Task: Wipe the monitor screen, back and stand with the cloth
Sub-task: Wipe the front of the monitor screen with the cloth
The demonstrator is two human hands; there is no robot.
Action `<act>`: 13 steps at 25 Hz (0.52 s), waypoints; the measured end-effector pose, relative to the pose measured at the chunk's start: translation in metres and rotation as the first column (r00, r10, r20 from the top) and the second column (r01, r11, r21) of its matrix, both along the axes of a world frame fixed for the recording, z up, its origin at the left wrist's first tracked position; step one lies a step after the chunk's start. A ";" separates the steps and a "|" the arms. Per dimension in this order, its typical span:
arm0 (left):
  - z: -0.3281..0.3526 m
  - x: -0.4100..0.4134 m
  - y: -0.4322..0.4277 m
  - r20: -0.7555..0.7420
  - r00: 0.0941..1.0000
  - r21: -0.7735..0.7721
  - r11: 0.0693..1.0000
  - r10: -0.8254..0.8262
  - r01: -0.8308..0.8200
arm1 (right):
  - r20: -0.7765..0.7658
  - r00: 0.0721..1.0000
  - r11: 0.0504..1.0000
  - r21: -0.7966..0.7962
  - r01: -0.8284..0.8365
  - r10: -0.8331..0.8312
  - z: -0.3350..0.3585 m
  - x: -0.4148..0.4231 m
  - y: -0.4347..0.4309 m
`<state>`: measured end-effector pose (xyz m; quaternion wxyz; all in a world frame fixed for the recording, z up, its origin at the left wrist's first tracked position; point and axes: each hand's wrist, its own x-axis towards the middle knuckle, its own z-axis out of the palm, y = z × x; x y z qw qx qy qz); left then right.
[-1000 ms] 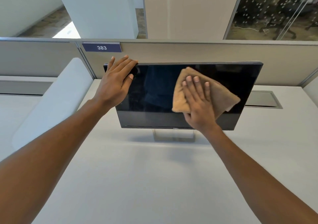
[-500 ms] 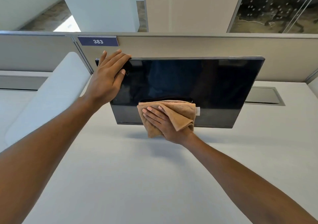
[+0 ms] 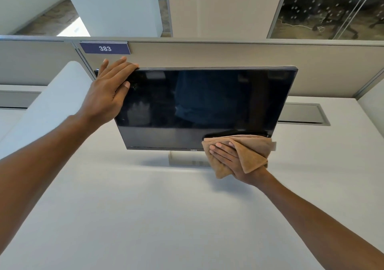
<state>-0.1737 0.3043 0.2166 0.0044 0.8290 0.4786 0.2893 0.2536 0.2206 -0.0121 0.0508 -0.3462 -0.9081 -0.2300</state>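
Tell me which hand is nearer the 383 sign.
Left. The left hand rests on the top left corner of the monitor, just below the sign; the right hand presses the cloth on its bottom edge, well away.

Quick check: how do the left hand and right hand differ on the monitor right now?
The left hand rests on the monitor at its upper left corner; the right hand is low, at the lower right bezel. The left hand touches the monitor bare; the right hand presses the tan cloth against it. Both have fairly straight fingers.
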 end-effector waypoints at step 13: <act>0.003 0.002 -0.002 -0.017 1.000 -0.032 0.999 -0.003 0.002 | -0.106 0.991 0.996 0.023 0.083 -0.080 0.036 0.079 -0.010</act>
